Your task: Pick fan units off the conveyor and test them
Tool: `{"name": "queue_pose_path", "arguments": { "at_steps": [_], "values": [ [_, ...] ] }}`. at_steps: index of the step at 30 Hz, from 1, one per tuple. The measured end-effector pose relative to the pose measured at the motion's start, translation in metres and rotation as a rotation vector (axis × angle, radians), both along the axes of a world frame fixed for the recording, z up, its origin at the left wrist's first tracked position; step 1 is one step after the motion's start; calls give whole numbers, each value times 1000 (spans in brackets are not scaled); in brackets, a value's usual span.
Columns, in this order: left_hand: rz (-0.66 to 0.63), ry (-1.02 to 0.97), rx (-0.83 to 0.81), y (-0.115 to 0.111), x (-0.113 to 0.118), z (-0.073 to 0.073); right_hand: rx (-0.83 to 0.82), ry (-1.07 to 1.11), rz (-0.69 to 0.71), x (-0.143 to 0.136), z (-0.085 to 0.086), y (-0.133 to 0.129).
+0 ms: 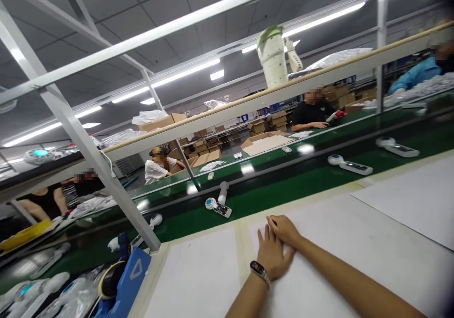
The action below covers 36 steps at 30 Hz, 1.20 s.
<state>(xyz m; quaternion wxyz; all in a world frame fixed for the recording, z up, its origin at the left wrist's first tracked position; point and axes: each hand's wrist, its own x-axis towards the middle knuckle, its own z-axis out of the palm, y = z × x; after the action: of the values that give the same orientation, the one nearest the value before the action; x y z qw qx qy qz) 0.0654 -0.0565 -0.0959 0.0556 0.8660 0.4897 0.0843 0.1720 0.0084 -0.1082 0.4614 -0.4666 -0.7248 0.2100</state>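
Observation:
My left hand [271, 254] lies flat on the white worktop [354, 242], fingers pointing toward the belt, a watch on its wrist. My right hand [283, 229] rests across it, fingers curled over the left hand's fingers. Neither hand holds anything. On the green conveyor belt [301, 185] just beyond, a white handheld fan with a blue centre [218, 207] lies closest to my hands. Two more such fans [349, 164] [397, 147] lie further right on the belt.
A slanted grey frame post [92, 152] meets the worktop at the left. A blue tape dispenser [122, 280] and bagged white fans [42, 292] sit at the lower left. Several people work across the belt among cardboard boxes [266, 143]. A white bucket [273, 58] stands on the upper shelf.

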Motion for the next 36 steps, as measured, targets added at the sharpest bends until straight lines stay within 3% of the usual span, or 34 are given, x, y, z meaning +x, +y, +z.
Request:
{"name": "queue_pose_path", "arguments": {
  "at_steps": [10,21,29,36],
  "values": [
    [-37,43,23,-33,13,-3,-89,236,63,19,-1,-44],
    [-26,61,39,-35,14,-6,-197,399,-98,32,-9,-24],
    [-29,35,152,-41,19,-12,-273,360,-102,27,-13,-20],
    [-122,18,188,-49,26,-5,-216,318,-22,24,-7,-33]
  ]
}}
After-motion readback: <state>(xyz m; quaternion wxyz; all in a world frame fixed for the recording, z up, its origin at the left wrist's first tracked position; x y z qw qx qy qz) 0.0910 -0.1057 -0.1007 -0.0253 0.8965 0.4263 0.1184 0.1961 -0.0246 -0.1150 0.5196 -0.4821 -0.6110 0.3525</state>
